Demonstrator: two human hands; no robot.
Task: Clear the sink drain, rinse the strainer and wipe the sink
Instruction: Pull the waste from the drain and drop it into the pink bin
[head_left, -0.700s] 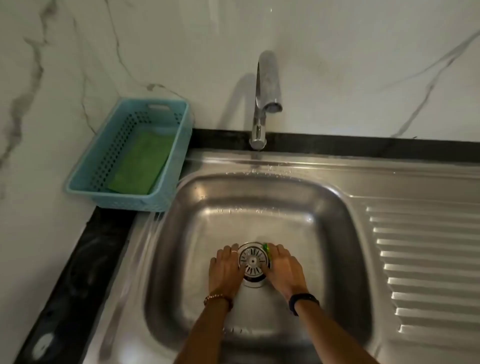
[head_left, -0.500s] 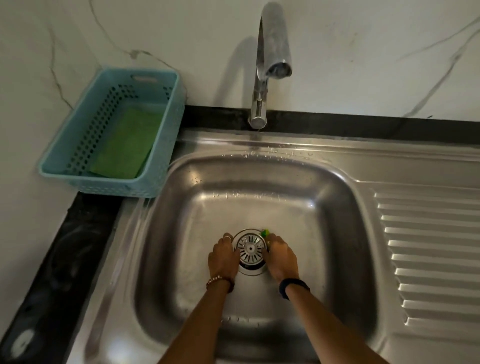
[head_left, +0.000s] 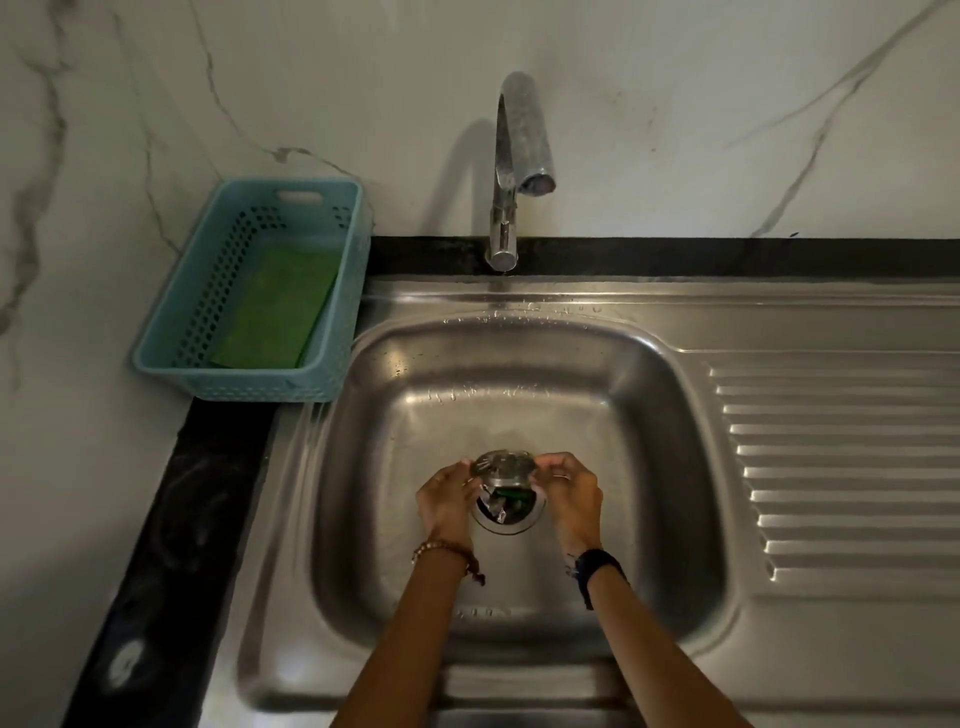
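A round metal strainer (head_left: 503, 464) is lifted just above the drain hole (head_left: 508, 512) in the floor of the steel sink (head_left: 395, 493). My left hand (head_left: 445, 500) grips its left edge and my right hand (head_left: 574, 493) grips its right edge. Inside the open drain lie green scraps (head_left: 511, 492) and some pale bits. The strainer is tilted, its far edge higher.
A chrome tap (head_left: 514, 171) stands behind the basin, with no water running. A blue perforated basket (head_left: 208, 291) on the left counter holds a green scrub pad (head_left: 275, 306). A ribbed draining board (head_left: 841, 467) lies to the right. A black counter strip (head_left: 171, 545) runs along the left.
The strainer was seated in the drain with both hands at its sides; both hands have now lifted it out, uncovering green scraps in the drain hole.
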